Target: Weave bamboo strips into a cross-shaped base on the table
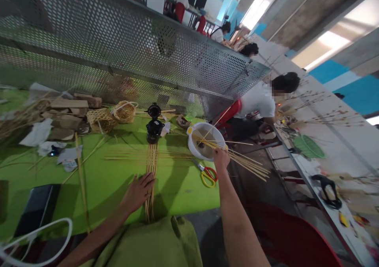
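Note:
My left hand (138, 191) lies flat with fingers spread on a row of parallel cane strips (151, 168) laid on the green table (112, 180). A black weight (154, 128) sits on the far end of those strips. My right hand (221, 157) is closed around a bundle of thin cane sticks (245, 162) at the edge of a white bowl (194, 148); the sticks reach into the bowl and stick out to the right past the table edge.
Red-and-yellow scissors (207, 174) lie beside the bowl. Small woven baskets (102, 119), wooden blocks and paper scraps sit at the back left. A dark phone (37, 210) and white cable lie front left. A perforated metal screen (133, 50) backs the table; other people sit at the right.

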Available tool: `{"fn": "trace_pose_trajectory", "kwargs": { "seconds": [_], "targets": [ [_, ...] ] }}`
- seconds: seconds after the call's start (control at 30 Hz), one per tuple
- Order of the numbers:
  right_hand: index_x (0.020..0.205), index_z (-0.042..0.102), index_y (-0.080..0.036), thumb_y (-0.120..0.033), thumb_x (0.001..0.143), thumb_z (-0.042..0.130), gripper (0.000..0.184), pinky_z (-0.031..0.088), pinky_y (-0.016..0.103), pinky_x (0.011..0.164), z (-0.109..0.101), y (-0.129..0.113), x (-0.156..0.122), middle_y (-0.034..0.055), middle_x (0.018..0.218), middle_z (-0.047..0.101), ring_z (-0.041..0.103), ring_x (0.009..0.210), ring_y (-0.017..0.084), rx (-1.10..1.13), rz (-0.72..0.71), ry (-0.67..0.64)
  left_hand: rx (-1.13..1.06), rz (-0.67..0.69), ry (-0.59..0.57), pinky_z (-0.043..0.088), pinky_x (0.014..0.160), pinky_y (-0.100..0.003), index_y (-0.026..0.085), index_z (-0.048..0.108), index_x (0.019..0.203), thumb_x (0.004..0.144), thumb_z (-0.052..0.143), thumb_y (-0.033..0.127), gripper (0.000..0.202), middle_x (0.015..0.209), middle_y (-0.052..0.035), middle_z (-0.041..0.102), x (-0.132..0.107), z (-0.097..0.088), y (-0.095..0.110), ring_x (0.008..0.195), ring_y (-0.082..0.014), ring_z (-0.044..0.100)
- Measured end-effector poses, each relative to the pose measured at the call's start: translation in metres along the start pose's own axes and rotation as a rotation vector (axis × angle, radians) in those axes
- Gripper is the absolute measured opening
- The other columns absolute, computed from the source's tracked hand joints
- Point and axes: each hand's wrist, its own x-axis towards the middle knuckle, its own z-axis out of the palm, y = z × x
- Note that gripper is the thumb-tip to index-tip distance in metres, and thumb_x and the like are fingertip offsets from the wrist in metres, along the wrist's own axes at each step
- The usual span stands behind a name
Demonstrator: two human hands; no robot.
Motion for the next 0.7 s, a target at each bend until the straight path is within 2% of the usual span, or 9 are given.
{"fn": "trace_pose_trajectory", "kwargs": {
  "seconds": [0.13, 0.23, 0.27, 0.33, 0.4, 0.47, 0.57, 0.7],
  "targets": [
    [0.077, 0.078, -0.020, -0.051, 0.085, 0.063, 0.035, 0.048, 0.037, 0.076, -0.017, -0.010, -0.024, 0.0095, 0.079, 0.076, 0.065, 0.082, 0.027, 0.158, 0.094, -0.038, -0.040, -0.004, -0.005, 0.023, 0.126, -0.065, 0.035, 0.044, 0.159, 0.093, 0.053, 0.020, 0.068, 0.171, -0.0051, 0.029, 0.003, -0.004, -0.001, 0.157, -0.0314, 0.030],
    [0.087, 0.081, -0.019, -0.061, 0.080, 0.069, 0.044, 0.046, 0.031, 0.060, -0.027, -0.028, -0.061, 0.0039, 0.069, 0.072, 0.060, 0.061, 0.020, 0.339, 0.131, -0.145, -0.096, -0.044, 0.028, 0.023, 0.126, -0.065, 0.032, 0.044, 0.160, 0.097, 0.048, 0.024, 0.063, 0.169, -0.0064, 0.033, 0.011, -0.015, 0.004, 0.156, -0.0326, 0.033],
    [0.090, 0.081, -0.019, -0.063, 0.079, 0.071, 0.046, 0.044, 0.029, 0.056, -0.028, -0.037, -0.076, 0.0025, 0.068, 0.071, 0.057, 0.057, 0.017, 0.430, 0.143, -0.196, -0.123, -0.069, 0.051, 0.023, 0.126, -0.065, 0.031, 0.044, 0.159, 0.099, 0.047, 0.027, 0.061, 0.168, -0.0069, 0.035, 0.014, -0.021, 0.008, 0.156, -0.0329, 0.034],
    [0.090, 0.081, -0.020, -0.057, 0.071, 0.082, 0.042, 0.042, 0.027, 0.053, -0.031, -0.061, -0.107, 0.0027, 0.069, 0.070, 0.056, 0.057, 0.015, 0.873, 0.288, -0.340, -0.221, -0.123, 0.105, 0.023, 0.126, -0.064, 0.029, 0.048, 0.157, 0.101, 0.045, 0.030, 0.056, 0.164, -0.0076, 0.044, 0.021, -0.038, 0.020, 0.154, -0.0313, 0.039],
    [0.088, 0.082, -0.021, -0.049, 0.068, 0.089, 0.035, 0.044, 0.027, 0.056, -0.032, -0.088, -0.136, 0.0030, 0.073, 0.071, 0.057, 0.061, 0.015, 1.132, 0.386, -0.461, -0.416, -0.149, 0.178, 0.030, 0.125, -0.057, 0.027, 0.056, 0.151, 0.103, 0.043, 0.032, 0.050, 0.156, -0.0073, 0.056, 0.027, -0.062, 0.037, 0.147, -0.0271, 0.048],
    [0.086, 0.081, -0.022, -0.042, 0.068, 0.091, 0.028, 0.046, 0.027, 0.057, -0.034, -0.115, -0.160, 0.0034, 0.078, 0.072, 0.058, 0.062, 0.014, 1.257, 0.438, -0.562, -0.729, -0.172, 0.251, 0.045, 0.116, -0.047, 0.024, 0.065, 0.141, 0.103, 0.045, 0.039, 0.046, 0.139, -0.0093, 0.070, 0.032, -0.088, 0.056, 0.130, -0.0254, 0.063],
    [0.083, 0.080, -0.022, -0.041, 0.071, 0.090, 0.024, 0.045, 0.027, 0.058, -0.035, -0.147, -0.188, 0.0022, 0.076, 0.071, 0.056, 0.061, 0.013, 1.323, 0.454, -0.720, -1.203, -0.231, 0.225, 0.052, 0.106, -0.040, 0.023, 0.069, 0.136, 0.100, 0.049, 0.051, 0.050, 0.118, -0.0076, 0.079, 0.035, -0.123, 0.080, 0.114, -0.0244, 0.070],
    [0.081, 0.079, -0.022, -0.045, 0.071, 0.090, 0.027, 0.041, 0.026, 0.058, -0.033, -0.168, -0.210, 0.0006, 0.071, 0.069, 0.053, 0.060, 0.013, 1.267, 0.420, -0.865, -1.514, -0.332, 0.306, 0.053, 0.095, -0.036, 0.019, 0.077, 0.117, 0.087, 0.067, 0.050, 0.044, 0.102, -0.0069, 0.078, 0.027, -0.146, 0.090, 0.100, -0.0239, 0.070]
  ]
}}
